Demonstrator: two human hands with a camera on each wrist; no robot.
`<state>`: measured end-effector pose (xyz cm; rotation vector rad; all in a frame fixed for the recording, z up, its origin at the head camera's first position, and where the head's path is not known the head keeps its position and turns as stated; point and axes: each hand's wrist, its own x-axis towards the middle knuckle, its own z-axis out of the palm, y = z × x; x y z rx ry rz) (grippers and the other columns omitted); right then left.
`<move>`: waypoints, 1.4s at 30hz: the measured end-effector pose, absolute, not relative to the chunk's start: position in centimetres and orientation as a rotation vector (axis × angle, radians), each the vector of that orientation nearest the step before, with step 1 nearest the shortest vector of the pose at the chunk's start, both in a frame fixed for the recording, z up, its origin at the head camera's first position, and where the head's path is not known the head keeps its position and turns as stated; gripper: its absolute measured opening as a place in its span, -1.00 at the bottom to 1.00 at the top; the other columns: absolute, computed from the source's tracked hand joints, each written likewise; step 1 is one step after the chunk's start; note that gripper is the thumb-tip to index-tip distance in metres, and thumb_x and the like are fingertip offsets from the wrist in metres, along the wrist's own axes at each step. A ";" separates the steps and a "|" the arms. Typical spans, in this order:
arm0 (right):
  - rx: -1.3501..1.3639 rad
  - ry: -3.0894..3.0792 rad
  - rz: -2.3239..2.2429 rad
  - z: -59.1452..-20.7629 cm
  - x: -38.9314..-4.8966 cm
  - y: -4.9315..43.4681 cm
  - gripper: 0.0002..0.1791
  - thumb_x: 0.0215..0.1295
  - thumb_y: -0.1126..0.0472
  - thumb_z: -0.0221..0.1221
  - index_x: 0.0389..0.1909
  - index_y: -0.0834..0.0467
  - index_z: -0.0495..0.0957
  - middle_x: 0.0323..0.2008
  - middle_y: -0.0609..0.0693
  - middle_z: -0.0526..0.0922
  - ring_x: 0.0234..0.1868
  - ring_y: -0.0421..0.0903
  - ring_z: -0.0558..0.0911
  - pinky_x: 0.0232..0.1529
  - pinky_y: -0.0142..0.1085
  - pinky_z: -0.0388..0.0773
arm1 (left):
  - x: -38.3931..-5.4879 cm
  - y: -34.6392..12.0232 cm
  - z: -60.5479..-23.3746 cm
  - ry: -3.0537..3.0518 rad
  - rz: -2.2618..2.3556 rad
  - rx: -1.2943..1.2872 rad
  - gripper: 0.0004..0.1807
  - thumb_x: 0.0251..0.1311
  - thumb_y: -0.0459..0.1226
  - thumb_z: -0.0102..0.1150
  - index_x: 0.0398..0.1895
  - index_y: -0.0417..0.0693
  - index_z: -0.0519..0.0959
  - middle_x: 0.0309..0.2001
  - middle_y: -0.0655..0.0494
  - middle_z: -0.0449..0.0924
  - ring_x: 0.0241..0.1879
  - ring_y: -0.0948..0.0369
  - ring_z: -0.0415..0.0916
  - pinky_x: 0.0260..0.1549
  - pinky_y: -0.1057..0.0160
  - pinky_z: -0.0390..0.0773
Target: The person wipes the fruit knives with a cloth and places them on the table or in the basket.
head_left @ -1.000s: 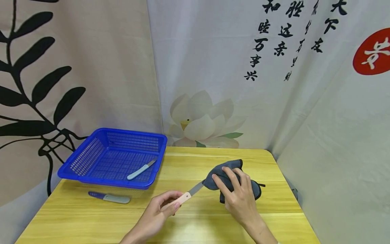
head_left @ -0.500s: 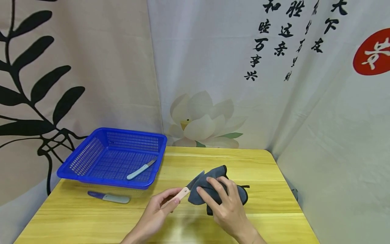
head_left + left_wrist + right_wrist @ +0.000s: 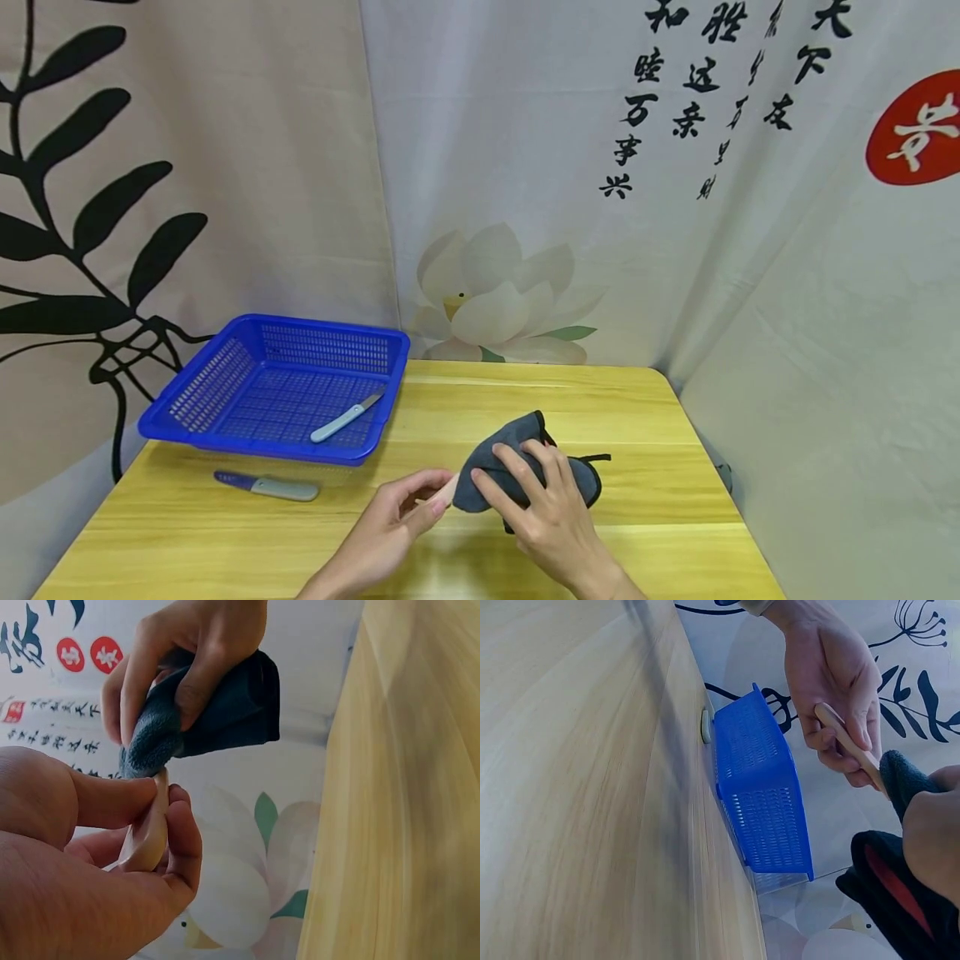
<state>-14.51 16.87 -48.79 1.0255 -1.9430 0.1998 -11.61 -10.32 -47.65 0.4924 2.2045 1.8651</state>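
Above the table's front middle, my left hand point(image 3: 401, 512) pinches the pale pinkish handle of a knife point(image 3: 148, 838) between thumb and fingers. The knife's blade is hidden under a dark blue-grey cloth point(image 3: 487, 467) with black edging. My right hand point(image 3: 543, 504) grips that cloth, bunched and folded around the blade right up to the handle. In the right wrist view the knife handle point(image 3: 847, 742) runs from the left hand into the cloth point(image 3: 904, 780). Both hands are raised off the tabletop.
A blue plastic basket point(image 3: 202, 444) stands at the table's back left, with a small light-blue-handled knife point(image 3: 337, 423) lying in it. In front of the basket lies a knife with a blue blade and grey handle point(image 3: 266, 485). A printed curtain hangs behind the wooden table point(image 3: 660, 467).
My right hand has moved the cloth left along the blade to the handle, covering the blade that showed before. My left hand has stayed nearly still with the knife.
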 end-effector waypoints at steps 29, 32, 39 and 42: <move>0.864 -1.998 0.179 -48.0 -16.7 20.5 -0.40 0.61 0.42 -0.12 0.36 -0.04 0.74 0.34 0.26 0.68 0.16 0.32 0.56 0.07 0.24 0.57 | -11.3 -10.8 -47.8 2.251 1.839 0.564 -0.61 0.66 -0.28 0.23 0.41 -0.24 0.67 0.02 -0.01 0.75 -0.05 0.40 0.60 -0.13 0.39 0.59; 0.816 -1.994 0.197 -47.7 -16.9 21.0 -0.44 0.68 0.39 -0.12 0.35 -0.01 0.75 0.33 0.29 0.68 0.15 0.35 0.57 0.05 0.25 0.57 | -11.3 -10.9 -47.8 2.225 1.862 0.556 -0.59 0.67 -0.29 0.22 0.43 -0.29 0.64 0.03 -0.05 0.76 -0.05 0.39 0.62 -0.08 0.39 0.64; 0.778 -1.970 0.264 -47.4 -16.2 20.4 -0.57 0.84 0.21 -0.06 0.31 0.01 0.78 0.31 0.30 0.69 0.14 0.36 0.59 0.04 0.24 0.61 | -11.4 -10.8 -47.5 2.232 1.895 0.470 -0.55 0.67 -0.30 0.21 0.48 -0.31 0.59 0.04 -0.10 0.74 -0.09 0.39 0.62 -0.07 0.38 0.70; 0.839 -1.945 0.268 -47.6 -15.4 19.3 -0.57 0.82 0.24 -0.06 0.29 -0.01 0.79 0.29 0.28 0.71 0.13 0.31 0.60 0.03 0.20 0.62 | -11.5 -10.6 -47.5 2.240 1.901 0.447 -0.56 0.67 -0.30 0.21 0.48 -0.29 0.60 0.05 -0.11 0.75 -0.09 0.40 0.64 -0.07 0.38 0.71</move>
